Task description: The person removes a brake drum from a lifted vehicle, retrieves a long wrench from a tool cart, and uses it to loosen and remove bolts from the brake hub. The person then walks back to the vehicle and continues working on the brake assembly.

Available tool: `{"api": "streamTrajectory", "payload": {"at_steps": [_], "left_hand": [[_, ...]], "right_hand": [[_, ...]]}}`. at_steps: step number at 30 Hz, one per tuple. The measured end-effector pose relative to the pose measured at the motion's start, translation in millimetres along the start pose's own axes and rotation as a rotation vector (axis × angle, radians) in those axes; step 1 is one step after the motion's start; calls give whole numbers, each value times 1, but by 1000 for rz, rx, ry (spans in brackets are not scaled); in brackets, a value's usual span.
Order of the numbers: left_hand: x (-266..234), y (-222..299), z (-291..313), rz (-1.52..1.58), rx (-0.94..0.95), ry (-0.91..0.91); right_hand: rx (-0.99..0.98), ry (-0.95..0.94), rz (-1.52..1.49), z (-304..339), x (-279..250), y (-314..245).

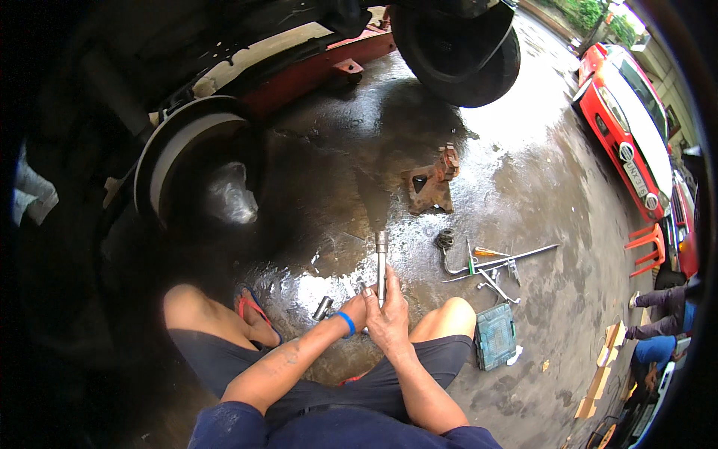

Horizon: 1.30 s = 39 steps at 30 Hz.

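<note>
Wet floor (329, 176) surrounds us as our right hand (390, 320) grips the socket tool (381, 262) pointing to 12 o'clock, likely heavy and stiff, best held mid-shaft, our left hand's (354, 311) hold being unclear.

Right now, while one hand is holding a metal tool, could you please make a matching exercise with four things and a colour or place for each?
Things:
1. wristband
2. tool case
3. metal socket tool
4. plastic chair

Colour or place:
A. red-orange, near the front of a red car
B. held in the right hand
C. bright blue, around the left arm
D. blue-green, lying on the floor

Right pairs: 1-C, 2-D, 3-B, 4-A.
</note>
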State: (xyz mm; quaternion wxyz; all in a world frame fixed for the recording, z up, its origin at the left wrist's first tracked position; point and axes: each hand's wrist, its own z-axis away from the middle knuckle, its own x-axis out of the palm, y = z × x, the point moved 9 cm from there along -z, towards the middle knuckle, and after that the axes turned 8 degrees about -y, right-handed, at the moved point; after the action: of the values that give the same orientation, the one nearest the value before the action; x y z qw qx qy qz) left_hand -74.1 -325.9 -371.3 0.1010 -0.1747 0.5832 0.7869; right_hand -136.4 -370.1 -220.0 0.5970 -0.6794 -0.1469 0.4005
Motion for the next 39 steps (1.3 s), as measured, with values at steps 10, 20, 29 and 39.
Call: {"api": "streamTrajectory", "payload": {"at_steps": [10, 20, 29, 39], "left_hand": [[-9, -42, 25, -134, -200, 38], [-48, -64, 56, -189, -212, 195], [-86, 4, 90, -279, -420, 63], [-214, 224, 283, -305, -278, 72]], "right_hand": [[-39, -203, 129, -9, 35, -41], [-48, -170, -522, -55, -24, -80], [-102, -61, -491, -85, -63, -68], [-14, -295, -608, -159, 16, -118]]}}
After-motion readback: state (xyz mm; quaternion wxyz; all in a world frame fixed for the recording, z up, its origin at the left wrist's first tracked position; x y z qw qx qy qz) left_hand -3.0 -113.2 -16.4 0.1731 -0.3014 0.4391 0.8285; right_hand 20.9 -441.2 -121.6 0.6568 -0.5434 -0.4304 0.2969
